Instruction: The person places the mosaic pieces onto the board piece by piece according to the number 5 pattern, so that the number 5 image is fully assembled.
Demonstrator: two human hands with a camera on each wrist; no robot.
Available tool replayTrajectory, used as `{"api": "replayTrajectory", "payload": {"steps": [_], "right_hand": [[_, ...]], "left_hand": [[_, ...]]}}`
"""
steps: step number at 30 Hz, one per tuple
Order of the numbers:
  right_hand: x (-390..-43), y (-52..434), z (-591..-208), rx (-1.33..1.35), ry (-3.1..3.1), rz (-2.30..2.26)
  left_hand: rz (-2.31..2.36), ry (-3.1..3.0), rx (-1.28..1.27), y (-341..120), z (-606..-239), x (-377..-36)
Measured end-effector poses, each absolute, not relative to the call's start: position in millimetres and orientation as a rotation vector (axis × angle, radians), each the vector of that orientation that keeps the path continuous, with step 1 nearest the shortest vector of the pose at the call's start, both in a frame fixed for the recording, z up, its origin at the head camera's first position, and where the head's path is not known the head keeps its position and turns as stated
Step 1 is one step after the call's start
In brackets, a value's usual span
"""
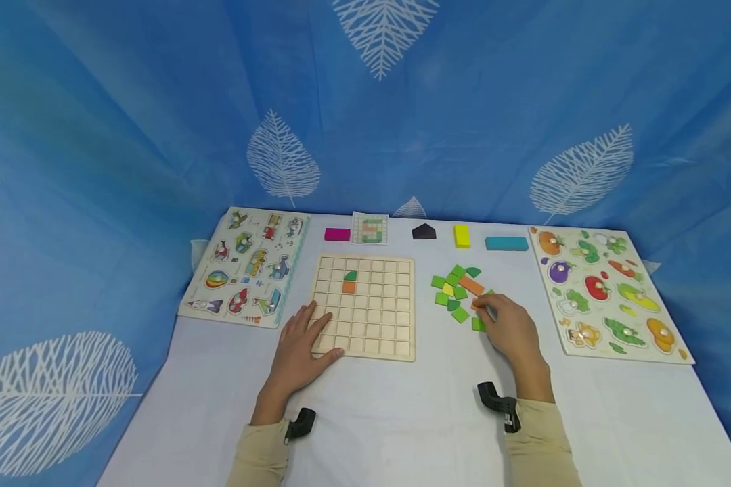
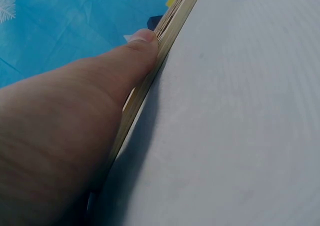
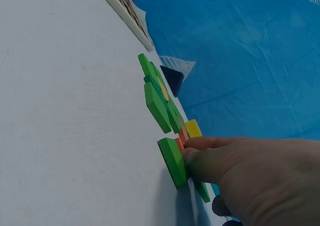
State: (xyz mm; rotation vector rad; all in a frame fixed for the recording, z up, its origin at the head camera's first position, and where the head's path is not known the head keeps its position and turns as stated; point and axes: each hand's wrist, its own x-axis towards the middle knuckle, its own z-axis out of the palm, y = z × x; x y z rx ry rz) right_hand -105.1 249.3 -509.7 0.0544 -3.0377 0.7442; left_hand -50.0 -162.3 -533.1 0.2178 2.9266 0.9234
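1. The left hand [image 1: 298,348] lies flat with straight fingers on the near left corner of the grid board [image 1: 365,304]; the left wrist view shows its thumb [image 2: 142,43] pressed against the board's edge.
2. The right hand [image 1: 508,331] has its fingertips [image 3: 192,156] closed on a small orange tile [image 1: 476,304] at the near edge of the tile pile [image 1: 459,291], with a green tile [image 3: 172,161] just beside them.
3. Risk, as I judge it: the tiles touch and overlap, so lifting the orange one could drag or flip the neighbouring green tile and scatter the pile. The flat left hand only presses the board, so a nudge could slide it on the smooth bench [image 1: 402,419].
4. Count, nearest first: one grid board holding two tiles, a green quarter-round [image 1: 350,275] above an orange square [image 1: 348,287], beyond the left hand. The pile beyond the right hand holds roughly a dozen tiles, mostly green, with one yellow and one long orange; the exact number is hard to tell.
5. Farther off: four blocks in a row, magenta [image 1: 337,234], dark [image 1: 424,231], yellow [image 1: 461,235] and teal [image 1: 506,243], plus one pattern card [image 1: 370,228].
6. Outermost: two peg puzzles, vehicles [image 1: 244,266] left of the left hand and vegetables [image 1: 609,294] right of the right hand.
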Motion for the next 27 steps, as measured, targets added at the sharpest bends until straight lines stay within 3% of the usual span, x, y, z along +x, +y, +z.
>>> {"api": "replayTrajectory", "payload": {"steps": [13,27], "right_hand": [[-109.0,227.9,-508.1,0.045,-3.042,0.846],[-127.1,107.9,-500.2,0.561,-2.914,0.945]], "left_hand": [[0.921,2.930,0.221,-162.9,-533.5,-51.3],[0.936,2.932,0.204,-160.7,-533.6,-49.0]]}}
